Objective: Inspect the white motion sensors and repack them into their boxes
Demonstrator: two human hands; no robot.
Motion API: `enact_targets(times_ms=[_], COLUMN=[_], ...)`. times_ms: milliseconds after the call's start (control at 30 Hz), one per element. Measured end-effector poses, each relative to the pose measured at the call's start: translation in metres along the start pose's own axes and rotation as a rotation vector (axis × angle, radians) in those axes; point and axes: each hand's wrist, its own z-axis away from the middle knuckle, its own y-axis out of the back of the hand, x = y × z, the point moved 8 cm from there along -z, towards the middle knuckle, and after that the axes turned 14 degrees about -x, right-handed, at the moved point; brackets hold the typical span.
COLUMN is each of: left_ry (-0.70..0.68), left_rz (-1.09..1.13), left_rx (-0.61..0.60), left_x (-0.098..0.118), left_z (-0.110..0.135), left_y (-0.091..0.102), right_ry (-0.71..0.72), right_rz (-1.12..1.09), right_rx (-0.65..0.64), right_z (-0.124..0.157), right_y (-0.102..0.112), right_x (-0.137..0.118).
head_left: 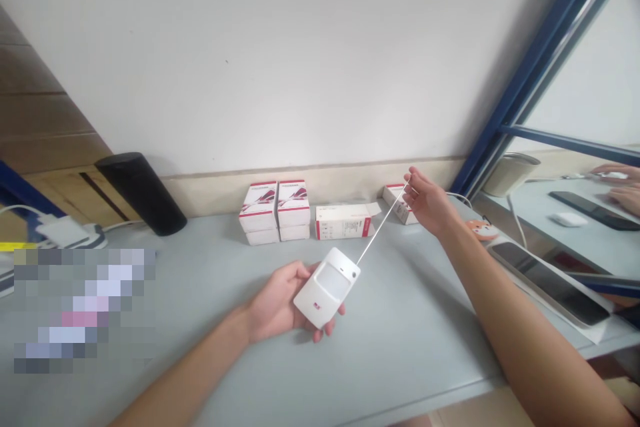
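Note:
A white motion sensor rests tilted in my left hand, its window and small dark lens facing up. My left fingers wrap around its underside, with some fingertips showing past the lower right edge. From the sensor's upper corner a thin antenna stretches up and to the right. Its far end meets the fingertips of my right hand, which pinch it. Behind the sensor lies a white and red carton with a flap open at its right end.
Several small white and magenta boxes are stacked against the wall. Another box sits partly behind my right hand. A black cylinder and a white plug stand left. At right are a dark phone and a blue frame.

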Motion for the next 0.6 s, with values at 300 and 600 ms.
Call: enact_targets(times_ms=[300, 600], left_ry=[-0.012, -0.073], left_rz=[0.006, -0.001], left_rx=[0.01, 0.119], left_x=[-0.0016, 0.0036], left_z=[0.0001, 0.0008], left_y=[0.0008, -0.0018], right_ry=[0.031, 0.124], right_rz=[-0.022, 0.151], right_rx=[0.0, 0.093], right_z=[0.0013, 0.0071], right_y=[-0.006, -0.0066], right_x=[-0.0006, -0.0041])
